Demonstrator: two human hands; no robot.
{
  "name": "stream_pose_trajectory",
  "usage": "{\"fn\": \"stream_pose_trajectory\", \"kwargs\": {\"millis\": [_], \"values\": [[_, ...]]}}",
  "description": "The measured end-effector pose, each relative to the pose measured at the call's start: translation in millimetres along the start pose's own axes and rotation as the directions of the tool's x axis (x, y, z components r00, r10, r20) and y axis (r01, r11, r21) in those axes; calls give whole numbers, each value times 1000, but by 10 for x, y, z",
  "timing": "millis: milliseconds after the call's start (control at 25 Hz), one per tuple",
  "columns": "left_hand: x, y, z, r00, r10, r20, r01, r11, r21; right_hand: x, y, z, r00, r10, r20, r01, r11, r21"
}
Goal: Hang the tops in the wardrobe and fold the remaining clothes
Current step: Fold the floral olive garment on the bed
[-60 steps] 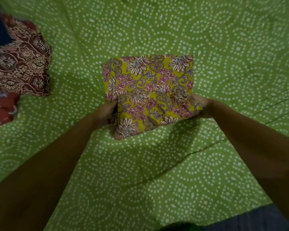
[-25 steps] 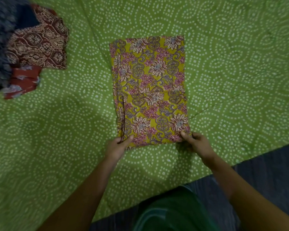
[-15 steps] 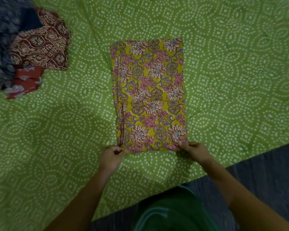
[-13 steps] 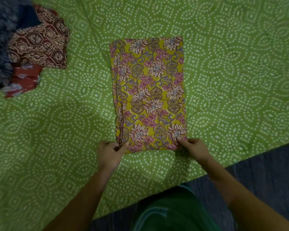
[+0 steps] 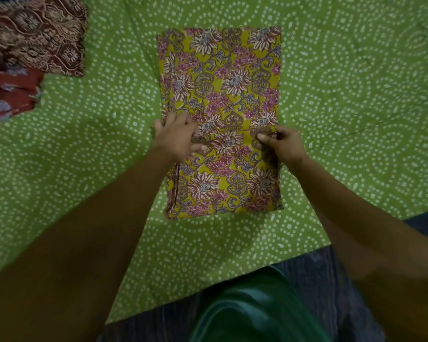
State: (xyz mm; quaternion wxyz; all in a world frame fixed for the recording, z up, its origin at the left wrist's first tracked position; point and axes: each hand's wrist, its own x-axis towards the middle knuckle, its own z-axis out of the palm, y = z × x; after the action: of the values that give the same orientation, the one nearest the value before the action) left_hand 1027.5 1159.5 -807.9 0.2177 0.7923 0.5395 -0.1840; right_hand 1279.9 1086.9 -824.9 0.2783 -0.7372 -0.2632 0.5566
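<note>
Both hands have moved from the near edge to the middle of the floral cloth (image 5: 220, 119), the left hand (image 5: 176, 138) pressing flat with relaxed fingers, the right hand (image 5: 281, 146) pinching its right edge, likely readying another fold.

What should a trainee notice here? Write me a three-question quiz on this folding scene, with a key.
1. True or false: the yellow flowered cloth lies on a green dotted sheet.
2. Where do the two hands meet the cloth? A) at its far edge B) near its middle C) at its near corners
3. Fill in: the dark red patterned cloth lies at the far ____ of the view.

Key
1. True.
2. B: the left hand lies on the cloth's left side and the right hand pinches its right side, about halfway along.
3. Left, apart from the yellow cloth.
</note>
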Motion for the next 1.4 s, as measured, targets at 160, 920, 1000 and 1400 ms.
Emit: {"fn": "stream_pose_trajectory", "kwargs": {"millis": [160, 920, 1000, 1400], "values": [[77, -106, -101, 999, 1, -36, -10, 965, -261, 75, 75, -21, 999, -28, -37, 30, 999, 37], [245, -547, 344, 641, 754, 143, -740, 559, 374, 645, 161, -281, 318, -195, 928, 868, -334, -368], [322, -633, 488, 760, 641, 104, -639, 767, -53, 653, 145, -244, 455, -211, 865, 886, 9, -464], [893, -306, -340, 919, -103, 381, 388, 60, -920, 1114, -748, -20, 934, 232, 273, -267, 959, 98]]}}
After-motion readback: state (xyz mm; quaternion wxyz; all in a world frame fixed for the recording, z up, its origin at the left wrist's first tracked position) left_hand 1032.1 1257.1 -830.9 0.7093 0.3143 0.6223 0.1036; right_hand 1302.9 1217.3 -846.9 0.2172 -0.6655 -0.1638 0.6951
